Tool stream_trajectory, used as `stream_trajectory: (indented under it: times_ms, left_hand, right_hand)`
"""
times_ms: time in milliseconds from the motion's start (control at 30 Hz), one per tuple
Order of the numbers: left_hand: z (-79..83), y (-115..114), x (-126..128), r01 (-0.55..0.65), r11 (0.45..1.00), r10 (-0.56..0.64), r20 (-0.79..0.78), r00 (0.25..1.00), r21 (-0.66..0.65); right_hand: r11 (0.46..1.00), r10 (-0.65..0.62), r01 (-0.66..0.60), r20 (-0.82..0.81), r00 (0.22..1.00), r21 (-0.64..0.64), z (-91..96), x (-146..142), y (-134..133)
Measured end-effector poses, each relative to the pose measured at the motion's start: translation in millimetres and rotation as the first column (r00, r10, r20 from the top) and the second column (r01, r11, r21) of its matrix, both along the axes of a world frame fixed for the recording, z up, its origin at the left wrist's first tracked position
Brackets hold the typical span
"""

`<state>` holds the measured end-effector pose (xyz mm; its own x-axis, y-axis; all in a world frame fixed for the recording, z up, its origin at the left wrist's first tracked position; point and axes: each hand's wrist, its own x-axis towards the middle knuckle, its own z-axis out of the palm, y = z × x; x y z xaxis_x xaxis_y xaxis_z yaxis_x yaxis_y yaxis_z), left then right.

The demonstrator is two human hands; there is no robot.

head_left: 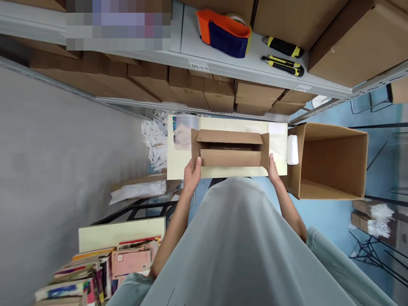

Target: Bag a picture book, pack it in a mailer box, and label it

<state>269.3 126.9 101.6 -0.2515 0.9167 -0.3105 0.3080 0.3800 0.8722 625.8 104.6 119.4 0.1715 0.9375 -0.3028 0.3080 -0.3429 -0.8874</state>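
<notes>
So, left hand [192, 175] and right hand [273, 170] are clamping fingers on a long cardboard box [231, 158] mid-frame, flaps [228, 136] gaping; a smooth white roll [292, 149] and big carton [333, 168] are crowding the right.

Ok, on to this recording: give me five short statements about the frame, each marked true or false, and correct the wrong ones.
1. The left hand and right hand are at opposite ends of the long cardboard box. True.
2. The flaps on top of that box are fully closed. False: a gap shows between them.
3. Two yellow-and-black cutters lie on the shelf. True.
4. The orange-and-blue dispenser stands on the table. False: it is on the shelf, left of the cutters.
5. The white roll is to the right of the long cardboard box. True.
</notes>
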Motion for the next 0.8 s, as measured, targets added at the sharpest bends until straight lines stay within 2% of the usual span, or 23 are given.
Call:
stream_trajectory:
  times_ms: [67,133,167,200,233,267,333,367,433,500,600,667,733,800]
  left_hand:
    - [6.2,0,-3,0.014,0.999,-0.014,-0.004,1.000,0.052]
    - [24.4,-1,-5,-0.034,0.979,0.053,-0.090,0.995,0.202]
    - [36.2,-1,-4,-0.046,0.955,0.094,-0.152,0.984,0.293]
    - [48.3,0,-2,-0.025,0.929,0.111,-0.213,0.971,0.369]
    - [59.2,1,2,0.037,0.910,0.082,-0.266,0.960,0.414]
    - [67.8,4,6,0.130,0.898,0.007,-0.310,0.951,0.420]
    - [74.9,11,17,0.341,0.877,-0.204,-0.381,0.902,0.338]
    - [72.8,14,22,0.423,0.865,-0.291,-0.417,0.861,0.271]
    - [59.1,20,25,0.488,0.860,-0.360,-0.501,0.787,0.149]
    - [38.2,23,21,0.474,0.876,-0.347,-0.560,0.752,0.094]
    - [9.0,22,3,0.473,0.874,-0.353,-0.524,0.775,0.112]
    - [-2.2,21,-9,0.486,0.864,-0.378,-0.466,0.800,0.132]
    - [-5.6,20,-18,0.492,0.859,-0.395,-0.427,0.814,0.144]
    - [-3.2,19,-24,0.513,0.844,-0.420,-0.401,0.814,0.157]
  right_hand:
    - [0.995,-0.101,0.101,-0.006,0.995,0.021,14.4,4,-1]
    - [0.964,-0.208,0.189,0.089,0.974,0.185,38.5,3,-1]
    - [0.943,-0.218,0.166,0.162,0.962,0.288,51.4,0,1]
    - [0.928,-0.184,0.091,0.232,0.955,0.362,62.8,-5,3]
    - [0.920,-0.098,-0.028,0.298,0.950,0.392,71.7,-11,8]
    - [0.911,0.028,-0.173,0.362,0.932,0.373,77.0,-18,14]
    - [0.864,0.298,-0.447,0.479,0.825,0.231,76.4,-29,32]
    - [0.833,0.391,-0.535,0.530,0.752,0.144,71.5,-32,41]
    - [0.796,0.475,-0.605,0.602,0.642,0.017,57.2,-30,60]
    - [0.795,0.471,-0.607,0.637,0.611,-0.005,43.0,-17,72]
    - [0.807,0.408,-0.587,0.660,0.631,0.062,31.0,9,80]
    - [0.805,0.396,-0.588,0.669,0.629,0.076,30.0,21,86]
    - [0.802,0.420,-0.597,0.689,0.590,0.022,33.4,25,97]
    - [0.807,0.455,-0.583,0.731,0.509,-0.096,40.0,20,113]
